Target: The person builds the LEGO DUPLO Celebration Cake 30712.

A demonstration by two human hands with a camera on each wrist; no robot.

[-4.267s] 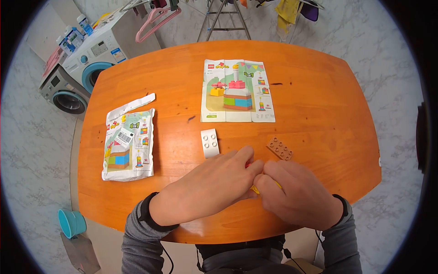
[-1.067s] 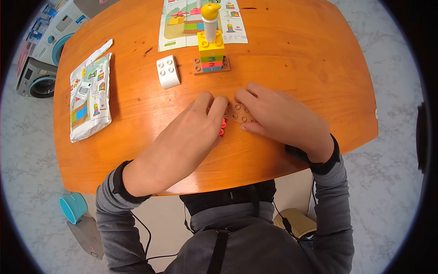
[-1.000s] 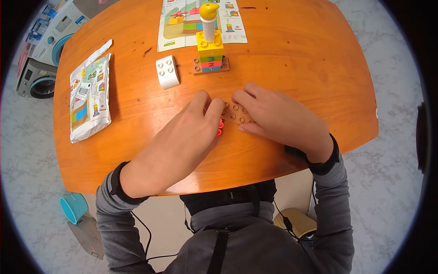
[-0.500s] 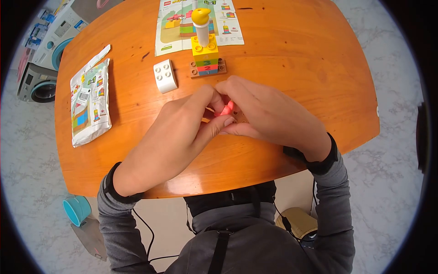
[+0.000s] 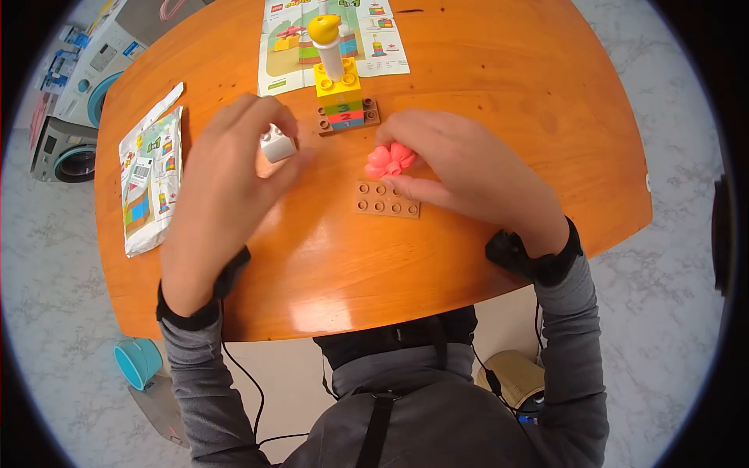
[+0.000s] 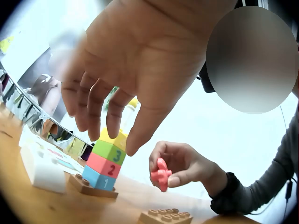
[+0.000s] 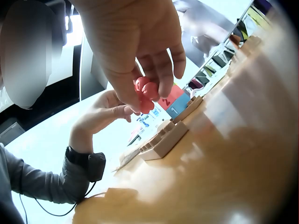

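My right hand (image 5: pixel 460 160) pinches a pink bow-shaped piece (image 5: pixel 390 161) between thumb and fingers, just over a brown studded building plate (image 5: pixel 376 199) lying on the table. Slightly blurred, my left hand (image 5: pixel 222 168) is near a white curved brick (image 5: pixel 278 147), partly covering it in the head view. The left wrist view shows these fingers loosely bent, holding nothing, with the white brick (image 6: pixel 39 165) apart from them. Behind stands a tower of bricks numbered 1, 2 and 3 (image 5: pixel 343 108) on a second brown plate (image 5: pixel 372 115). A white candle (image 5: pixel 331 61) with a yellow flame tops it.
An illustrated instruction sheet (image 5: pixel 382 56) lies behind the tower. At the left is a torn white toy bag (image 5: pixel 148 191). The wooden table (image 5: pixel 499 93) has its curved front edge near the person's body. A blue bucket (image 5: pixel 139 363) stands on the floor.
The numbered tower with its candle has been set on a plate since the oldest frame. Lately my left hand has left the pink piece and moved left to the white brick; the right keeps the piece.
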